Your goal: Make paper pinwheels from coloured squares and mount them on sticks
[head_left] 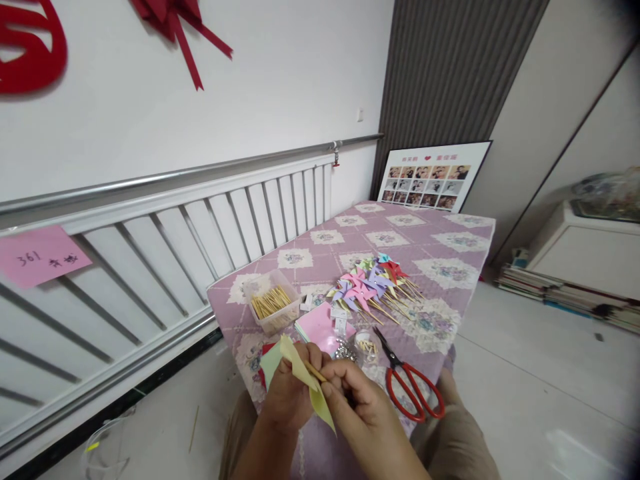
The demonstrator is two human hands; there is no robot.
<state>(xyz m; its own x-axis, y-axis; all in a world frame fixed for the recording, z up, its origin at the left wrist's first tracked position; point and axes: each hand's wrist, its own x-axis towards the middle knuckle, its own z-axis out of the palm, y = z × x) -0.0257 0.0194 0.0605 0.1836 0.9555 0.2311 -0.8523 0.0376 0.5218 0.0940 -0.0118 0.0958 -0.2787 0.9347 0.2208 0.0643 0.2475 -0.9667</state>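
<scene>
A folded piece of pale yellow paper [295, 360] is pinched in my left hand [284, 403] above the near end of the table. My right hand [364, 405] has its fingertips closed around a thin wooden stick [315, 371], whose end lies against the paper. How the two are joined is hidden by my fingers. Just beyond my hands are a stack of coloured paper [317, 325], a heap of small metal pins [346, 349] and a small round container [367, 348] with pale bits in it. Red-handled scissors [407, 380] lie to the right.
Finished paper pinwheels [367, 287] lie piled mid-table on the patterned cloth [390, 238]. A clear plastic box [273, 323] of wooden sticks stands at the left. Behind the table's left edge runs a white radiator [240, 217]. A framed photo board [435, 177] leans at the far end.
</scene>
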